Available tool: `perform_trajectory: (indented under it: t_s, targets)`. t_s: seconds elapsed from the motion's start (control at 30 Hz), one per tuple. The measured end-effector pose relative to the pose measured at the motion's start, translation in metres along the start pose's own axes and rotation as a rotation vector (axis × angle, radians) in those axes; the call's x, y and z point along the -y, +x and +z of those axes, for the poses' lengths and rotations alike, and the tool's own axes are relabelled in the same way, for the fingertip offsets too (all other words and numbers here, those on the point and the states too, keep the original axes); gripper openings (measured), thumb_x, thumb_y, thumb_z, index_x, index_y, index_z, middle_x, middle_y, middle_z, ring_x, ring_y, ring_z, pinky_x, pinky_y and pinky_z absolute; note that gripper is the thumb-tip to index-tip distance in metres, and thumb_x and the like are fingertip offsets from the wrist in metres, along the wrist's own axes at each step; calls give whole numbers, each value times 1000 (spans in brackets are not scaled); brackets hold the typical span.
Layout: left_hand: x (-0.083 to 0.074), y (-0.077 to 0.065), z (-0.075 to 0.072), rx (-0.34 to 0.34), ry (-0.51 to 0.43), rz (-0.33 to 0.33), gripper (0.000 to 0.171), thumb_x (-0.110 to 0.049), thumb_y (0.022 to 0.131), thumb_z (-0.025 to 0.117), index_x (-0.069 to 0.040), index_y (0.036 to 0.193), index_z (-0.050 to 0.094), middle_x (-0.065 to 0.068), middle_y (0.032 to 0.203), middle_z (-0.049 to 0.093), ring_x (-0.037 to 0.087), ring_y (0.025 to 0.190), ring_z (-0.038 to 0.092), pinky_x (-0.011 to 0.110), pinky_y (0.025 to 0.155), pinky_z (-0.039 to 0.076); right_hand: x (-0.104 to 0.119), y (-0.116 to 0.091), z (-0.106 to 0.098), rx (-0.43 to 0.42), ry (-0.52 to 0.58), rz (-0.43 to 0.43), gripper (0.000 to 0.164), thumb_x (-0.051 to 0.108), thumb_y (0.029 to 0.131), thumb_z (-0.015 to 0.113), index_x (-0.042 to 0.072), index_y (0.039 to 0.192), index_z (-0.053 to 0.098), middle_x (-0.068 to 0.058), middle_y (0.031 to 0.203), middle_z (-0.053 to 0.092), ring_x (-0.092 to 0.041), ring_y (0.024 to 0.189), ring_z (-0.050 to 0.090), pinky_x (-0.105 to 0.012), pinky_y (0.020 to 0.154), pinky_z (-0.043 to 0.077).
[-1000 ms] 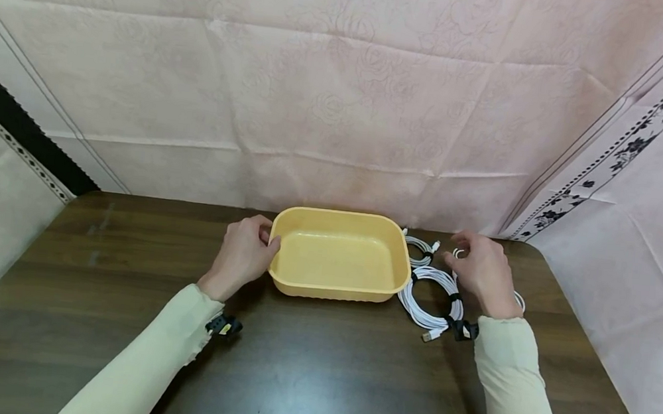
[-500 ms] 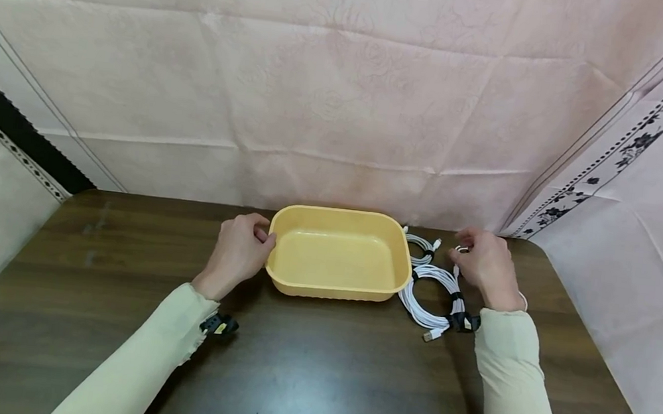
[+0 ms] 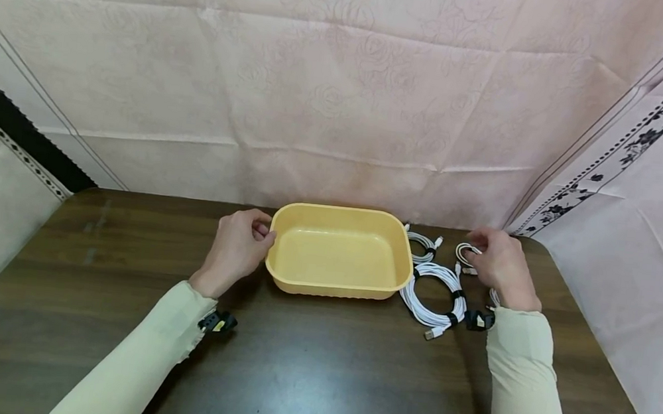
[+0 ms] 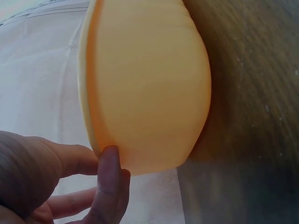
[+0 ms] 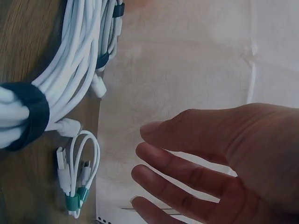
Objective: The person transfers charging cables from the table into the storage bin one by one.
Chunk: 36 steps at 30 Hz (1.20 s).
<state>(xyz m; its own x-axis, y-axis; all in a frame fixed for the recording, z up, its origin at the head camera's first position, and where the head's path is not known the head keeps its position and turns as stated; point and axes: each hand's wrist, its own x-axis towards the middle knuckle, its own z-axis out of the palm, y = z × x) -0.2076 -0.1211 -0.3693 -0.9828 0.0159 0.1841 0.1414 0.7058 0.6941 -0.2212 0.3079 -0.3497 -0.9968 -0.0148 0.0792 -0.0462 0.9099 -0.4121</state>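
A yellow rectangular plastic basin (image 3: 338, 290) sits at the back of the brown table. My left hand (image 3: 237, 248) pinches its left rim; in the left wrist view the thumb and a finger (image 4: 110, 168) meet at the edge. My right hand (image 3: 501, 267) hovers over the table's back right part, fingers loosely extended and holding nothing. Just left of it lies a small looped white cable (image 3: 465, 253), whose green tie and USB plug show in the right wrist view. A large white cable coil (image 3: 424, 316) with black straps lies between basin and hand, a smaller coil (image 3: 424, 242) behind it.
Part of another white cable (image 3: 494, 297) shows beside my right wrist, mostly hidden by it. A pale patterned cloth (image 3: 341, 101) hangs right behind the table's back edge. The bare brown tabletop (image 3: 315, 372) extends in front of the basin.
My right hand has shifted slightly right, uncovering more of the small looped cable. The left hand stays at the basin's rim, and the cables stay on the table.
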Motion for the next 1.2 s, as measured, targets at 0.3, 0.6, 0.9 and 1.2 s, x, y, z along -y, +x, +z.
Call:
perform_trajectory:
  t_s: [0.3,0.6,0.9,1.2]
  targets:
    - [1,0,2,-7,-6,8,21,-13,94,69,2,108,72,14,91,72,22,80,68,36,74,59,-8,0,-2,23,5,-3,34,4,92,64,-7,123,65,-30,121,68,-48,113,63,-59,98,47]
    - [0,0,2,-13,-3,7,20,-13,93,70,1,107,72,13,90,72,22,80,68,36,73,58,-17,1,1,35,5,25,33,5,93,63,-7,124,64,-30,122,67,-48,113,62,-59,96,47]
    - [1,-2,2,-13,-6,-3,18,-13,94,70,1,106,72,13,90,72,22,80,68,36,73,59,-19,0,1,56,-1,64,31,2,93,63,-8,123,64,-31,122,66,-45,108,62,-58,90,49]
    - [1,-1,2,-12,-5,-2,19,-13,94,70,1,107,72,13,90,71,22,80,67,35,73,58,-26,-1,-2,93,-30,60,33,2,92,64,-8,123,65,-31,126,64,-45,109,61,-58,90,49]
